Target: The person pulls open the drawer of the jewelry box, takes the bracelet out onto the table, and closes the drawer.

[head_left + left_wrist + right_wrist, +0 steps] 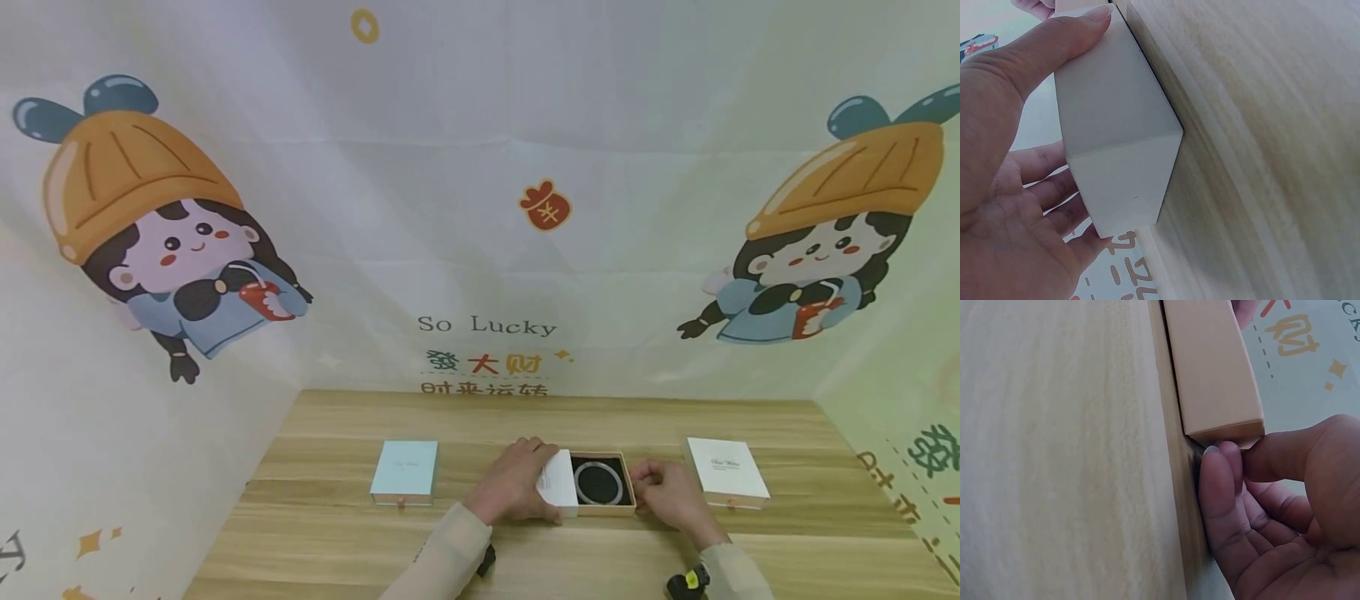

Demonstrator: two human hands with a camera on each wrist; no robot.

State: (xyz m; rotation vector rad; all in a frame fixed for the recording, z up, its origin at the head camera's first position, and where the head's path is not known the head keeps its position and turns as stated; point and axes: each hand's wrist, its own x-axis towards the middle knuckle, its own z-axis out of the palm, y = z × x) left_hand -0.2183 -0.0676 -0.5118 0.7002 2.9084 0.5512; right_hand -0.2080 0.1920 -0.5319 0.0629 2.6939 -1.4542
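Note:
In the head view a white box sleeve lies on the table with its orange-tan drawer slid partly out to the right. Inside the drawer, a silvery ring-shaped bangle rests on black padding. My left hand grips the sleeve, thumb along the near side and the other fingers across its top and far side, as the left wrist view also shows. At the drawer's outer end, my right hand pinches with thumb and forefinger; whatever lies between those fingertips is hidden.
A closed light-blue box stands on the wooden table to the left. To the right is a closed white box; both have a small orange tab in front. A printed cloth with cartoon figures surrounds the table.

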